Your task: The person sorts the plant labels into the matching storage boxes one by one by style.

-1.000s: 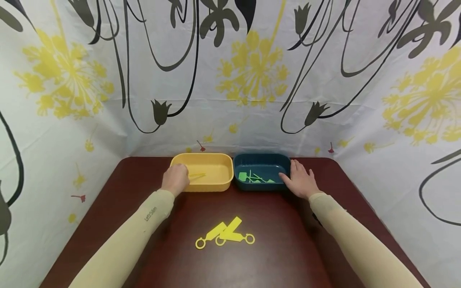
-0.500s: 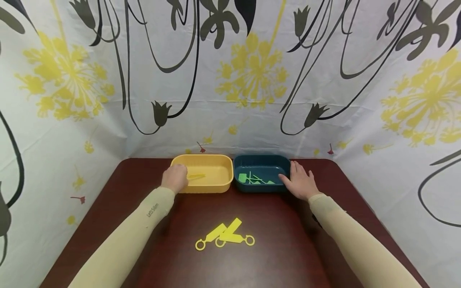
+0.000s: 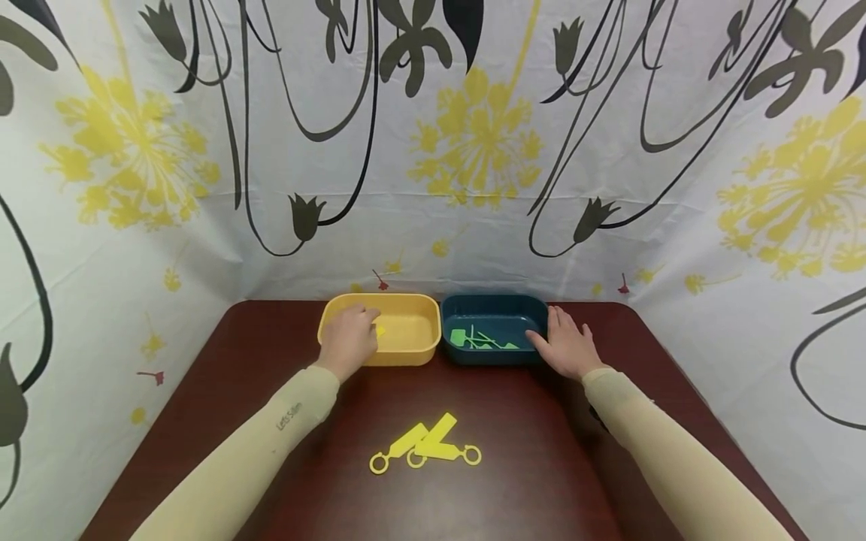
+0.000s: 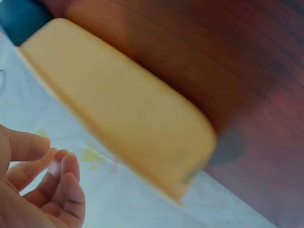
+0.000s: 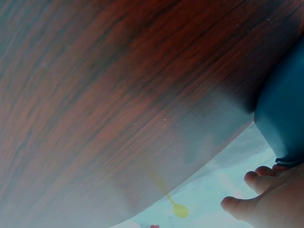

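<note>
At the table's twelve o'clock stand a yellow tray, under the loosely curled, empty-looking left hand, and a blue tray, touched by the straight-fingered right hand. Seemingly part-done: green pieces inside, three yellow tags outside at six.

The left sleeve is long, cream and close-fitting, with small dark lettering; the right sleeve is also cream.

With both arms outstretched, we are holding our left hand at eleven o'clock, fingers loosely bent, and our right hand at one, fingers straight.
</note>
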Demonstrator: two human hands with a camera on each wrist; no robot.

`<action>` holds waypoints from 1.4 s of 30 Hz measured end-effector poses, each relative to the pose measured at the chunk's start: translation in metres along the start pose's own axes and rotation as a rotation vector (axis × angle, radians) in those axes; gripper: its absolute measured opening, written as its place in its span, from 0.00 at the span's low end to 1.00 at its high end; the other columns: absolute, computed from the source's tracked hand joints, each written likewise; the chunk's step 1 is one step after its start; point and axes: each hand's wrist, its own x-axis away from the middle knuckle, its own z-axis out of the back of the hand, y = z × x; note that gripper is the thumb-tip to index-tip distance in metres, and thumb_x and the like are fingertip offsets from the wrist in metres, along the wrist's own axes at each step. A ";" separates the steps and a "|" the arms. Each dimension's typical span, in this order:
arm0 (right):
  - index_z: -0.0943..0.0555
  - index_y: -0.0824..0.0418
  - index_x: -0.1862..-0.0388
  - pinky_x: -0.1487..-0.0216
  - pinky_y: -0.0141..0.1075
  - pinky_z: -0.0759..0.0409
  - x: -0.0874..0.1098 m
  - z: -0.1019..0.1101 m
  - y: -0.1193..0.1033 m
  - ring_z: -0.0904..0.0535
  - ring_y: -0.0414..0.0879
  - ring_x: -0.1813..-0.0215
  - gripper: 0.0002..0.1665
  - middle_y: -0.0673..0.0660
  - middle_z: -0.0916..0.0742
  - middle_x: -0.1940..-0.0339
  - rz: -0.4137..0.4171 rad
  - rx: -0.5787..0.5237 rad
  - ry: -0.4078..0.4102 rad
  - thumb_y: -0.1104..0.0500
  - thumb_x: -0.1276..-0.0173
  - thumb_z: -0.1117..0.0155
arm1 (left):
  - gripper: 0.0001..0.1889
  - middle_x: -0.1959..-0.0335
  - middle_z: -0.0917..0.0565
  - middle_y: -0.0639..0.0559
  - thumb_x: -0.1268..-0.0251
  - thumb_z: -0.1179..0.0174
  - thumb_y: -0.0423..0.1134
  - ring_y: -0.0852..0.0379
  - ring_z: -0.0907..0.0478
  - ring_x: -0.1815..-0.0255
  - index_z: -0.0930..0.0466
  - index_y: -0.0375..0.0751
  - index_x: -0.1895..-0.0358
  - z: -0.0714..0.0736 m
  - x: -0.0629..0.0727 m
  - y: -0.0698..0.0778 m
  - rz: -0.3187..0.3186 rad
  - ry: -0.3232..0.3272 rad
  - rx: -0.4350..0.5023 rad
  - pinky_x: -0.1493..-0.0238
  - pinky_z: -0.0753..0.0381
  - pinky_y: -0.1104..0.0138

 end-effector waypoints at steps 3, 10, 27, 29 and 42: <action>0.58 0.72 0.19 0.30 0.72 0.62 0.001 0.000 0.001 0.53 0.67 0.20 0.62 0.72 0.48 0.20 -0.001 0.006 -0.008 0.22 0.28 0.64 | 0.14 0.65 0.18 0.48 0.36 0.39 0.30 0.51 0.22 0.71 0.13 0.39 0.49 0.005 0.004 0.013 -0.046 0.060 0.014 0.74 0.22 0.60; 0.58 0.71 0.19 0.30 0.71 0.62 0.002 0.000 0.004 0.54 0.67 0.20 0.63 0.73 0.48 0.20 -0.001 0.005 -0.008 0.22 0.28 0.65 | 0.11 0.68 0.21 0.50 0.36 0.38 0.31 0.53 0.25 0.72 0.12 0.40 0.52 0.012 0.021 0.032 -0.146 0.112 0.040 0.70 0.24 0.61; 0.59 0.71 0.19 0.30 0.71 0.62 -0.002 -0.003 0.003 0.54 0.67 0.20 0.62 0.72 0.48 0.19 -0.002 0.014 -0.009 0.23 0.28 0.65 | 0.11 0.67 0.24 0.57 0.36 0.32 0.42 0.59 0.30 0.68 0.11 0.46 0.52 0.000 0.085 0.062 -0.241 -0.077 0.038 0.65 0.25 0.65; 0.59 0.71 0.19 0.30 0.72 0.62 -0.002 -0.003 0.003 0.54 0.68 0.21 0.62 0.73 0.48 0.20 0.000 0.013 -0.009 0.23 0.27 0.65 | 0.12 0.67 0.24 0.57 0.35 0.32 0.44 0.58 0.30 0.68 0.11 0.47 0.51 -0.003 0.090 0.065 -0.232 -0.119 0.041 0.65 0.26 0.64; 0.59 0.70 0.18 0.29 0.71 0.62 -0.002 -0.004 0.003 0.54 0.66 0.20 0.61 0.72 0.48 0.19 -0.005 0.007 -0.006 0.24 0.27 0.64 | 0.26 0.61 0.28 0.55 0.36 0.34 0.59 0.54 0.33 0.60 0.17 0.48 0.41 -0.019 0.112 0.074 -0.223 -0.370 0.047 0.60 0.29 0.58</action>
